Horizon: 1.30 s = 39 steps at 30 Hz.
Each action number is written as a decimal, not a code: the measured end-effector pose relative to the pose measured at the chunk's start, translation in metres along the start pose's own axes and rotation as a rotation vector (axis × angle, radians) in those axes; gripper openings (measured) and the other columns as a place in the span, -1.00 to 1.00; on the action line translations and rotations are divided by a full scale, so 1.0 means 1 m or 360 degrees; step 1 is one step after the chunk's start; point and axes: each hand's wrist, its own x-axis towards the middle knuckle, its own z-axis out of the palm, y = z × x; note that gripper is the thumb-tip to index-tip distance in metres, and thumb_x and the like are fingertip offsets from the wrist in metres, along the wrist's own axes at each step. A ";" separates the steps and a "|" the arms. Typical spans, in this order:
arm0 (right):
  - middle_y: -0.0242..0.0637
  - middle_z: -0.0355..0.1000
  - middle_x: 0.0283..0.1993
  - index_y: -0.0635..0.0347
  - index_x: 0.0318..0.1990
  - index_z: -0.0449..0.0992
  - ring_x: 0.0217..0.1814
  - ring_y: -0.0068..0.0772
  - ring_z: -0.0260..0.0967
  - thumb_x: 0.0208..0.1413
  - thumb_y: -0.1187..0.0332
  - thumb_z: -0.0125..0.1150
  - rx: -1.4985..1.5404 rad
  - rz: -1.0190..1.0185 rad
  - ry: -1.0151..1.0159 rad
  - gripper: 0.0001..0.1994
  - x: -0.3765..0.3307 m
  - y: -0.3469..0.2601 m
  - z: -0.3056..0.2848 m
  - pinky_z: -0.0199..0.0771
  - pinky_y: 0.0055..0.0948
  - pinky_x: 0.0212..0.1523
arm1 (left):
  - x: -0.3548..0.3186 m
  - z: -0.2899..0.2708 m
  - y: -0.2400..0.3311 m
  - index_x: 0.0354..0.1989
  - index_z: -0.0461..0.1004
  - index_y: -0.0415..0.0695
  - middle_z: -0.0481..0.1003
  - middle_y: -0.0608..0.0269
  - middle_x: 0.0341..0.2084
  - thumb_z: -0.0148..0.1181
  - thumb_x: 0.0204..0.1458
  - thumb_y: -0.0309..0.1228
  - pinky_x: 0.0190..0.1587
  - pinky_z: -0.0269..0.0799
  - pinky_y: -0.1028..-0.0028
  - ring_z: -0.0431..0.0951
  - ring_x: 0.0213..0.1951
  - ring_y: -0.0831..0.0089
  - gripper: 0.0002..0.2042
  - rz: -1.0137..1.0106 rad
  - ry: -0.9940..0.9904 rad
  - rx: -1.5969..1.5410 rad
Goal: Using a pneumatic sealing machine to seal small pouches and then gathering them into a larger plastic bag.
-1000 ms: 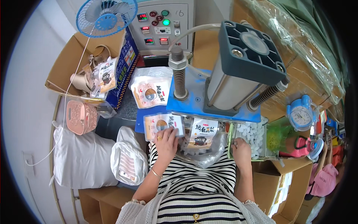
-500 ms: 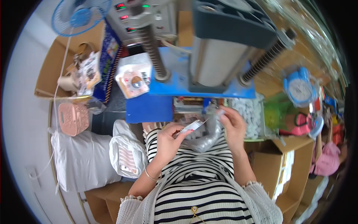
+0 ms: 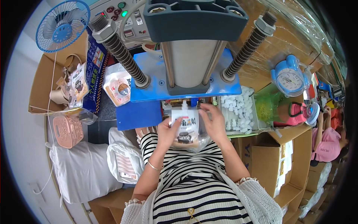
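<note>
A white printed pouch with a pale spout at its top stands upright in front of the press. My left hand pinches it by its left edge, thumb across the front. Close by its upper right edge is my right hand, its fingers bent and apart with nothing visible between them; whether a fingertip touches the pouch I cannot tell. Clear plastic film shows behind and below the pouch. To the right, a tray holds many small white spout pieces.
A press with a blue plate and two spring posts rises just beyond my hands. A blue block sits to the left. Cardboard boxes, a blue clock, a pink basket and a fan surround the place. A person in pink is far right.
The pouch was tilted nearly edge-on and now faces me upright, its spout at the top. My right hand held a small pale piece apart from it; now its fingers are beside the pouch.
</note>
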 end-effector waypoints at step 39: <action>0.01 0.51 -0.23 0.25 -0.13 0.56 -0.22 0.10 0.45 0.21 0.28 0.06 -0.0994 -0.0457 0.0357 -0.75 -0.014 0.187 0.029 0.42 -0.07 -0.20 | 0.064 -0.129 -0.173 -0.31 0.56 -0.23 0.55 0.10 -0.55 0.19 0.05 -0.30 -0.44 0.39 0.30 0.48 -0.54 0.12 -0.78 0.0678 0.0696 0.1285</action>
